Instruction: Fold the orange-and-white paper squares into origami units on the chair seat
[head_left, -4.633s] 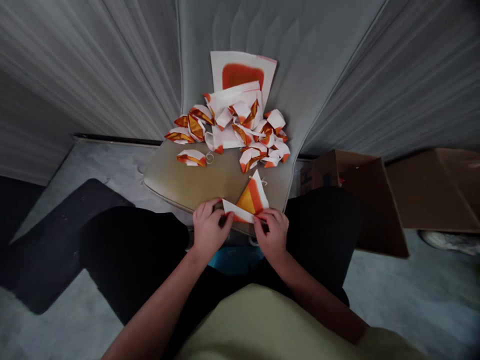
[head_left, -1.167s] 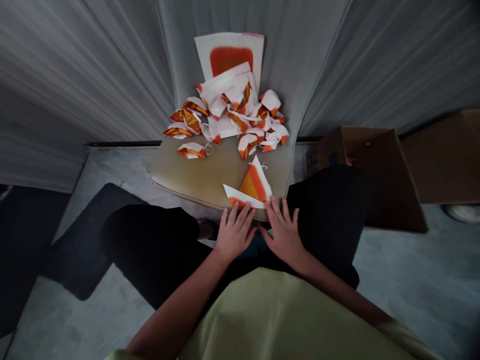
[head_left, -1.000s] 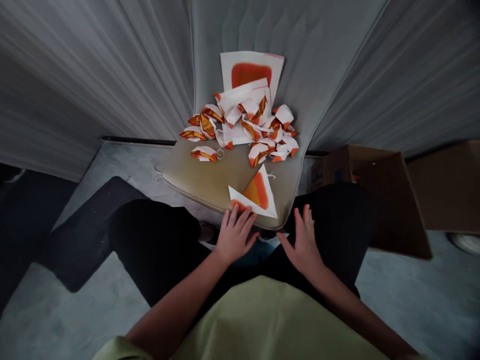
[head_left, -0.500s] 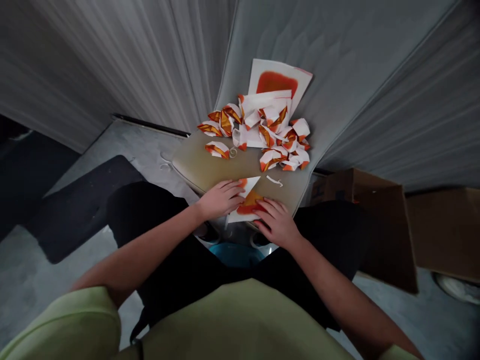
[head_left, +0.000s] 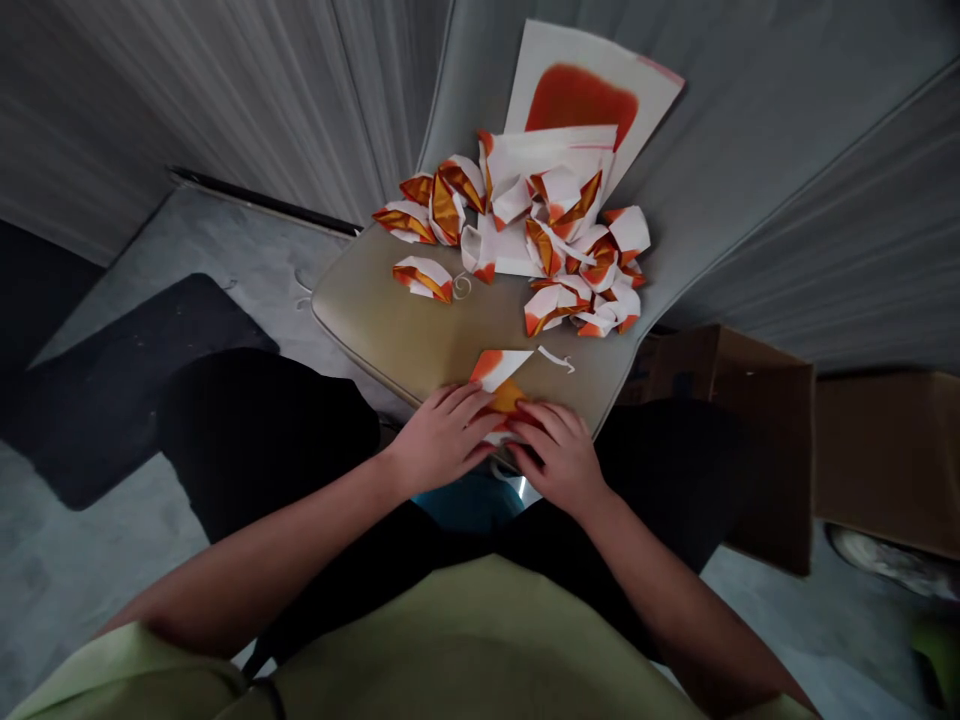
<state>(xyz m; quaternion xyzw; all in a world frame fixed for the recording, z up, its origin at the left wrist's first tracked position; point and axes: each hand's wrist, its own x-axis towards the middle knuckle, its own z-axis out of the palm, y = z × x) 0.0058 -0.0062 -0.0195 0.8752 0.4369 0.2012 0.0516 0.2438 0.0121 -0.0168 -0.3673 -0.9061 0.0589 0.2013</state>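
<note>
A partly folded sheet of joss paper [head_left: 508, 396], white with orange-red and gold areas, lies at the front edge of the chair seat. My left hand [head_left: 439, 437] holds its left side, fingers closed over it. On the right and near edge, my right hand [head_left: 561, 456] grips the paper with fingertips on top and thumb below. The near part of the sheet is folded up and partly hidden by my fingers. Behind it are several folded paper ingots [head_left: 422, 278] in white, orange and gold. A thin white paper strip [head_left: 556, 358] lies just beyond the sheet.
The padded chair seat [head_left: 360, 290] bears everything. Flat joss paper sheets [head_left: 517, 60] lean against the chair back [head_left: 720, 120]. Open cardboard boxes [head_left: 769, 450] stand at the right. A dark mat [head_left: 142, 380] lies on the floor at left. A blue object [head_left: 469, 505] shows beneath the seat.
The paper's near edge has been folded upward, so less of its white border shows. My left fingers have come nearer the right hand. The view has shifted closer to the chair.
</note>
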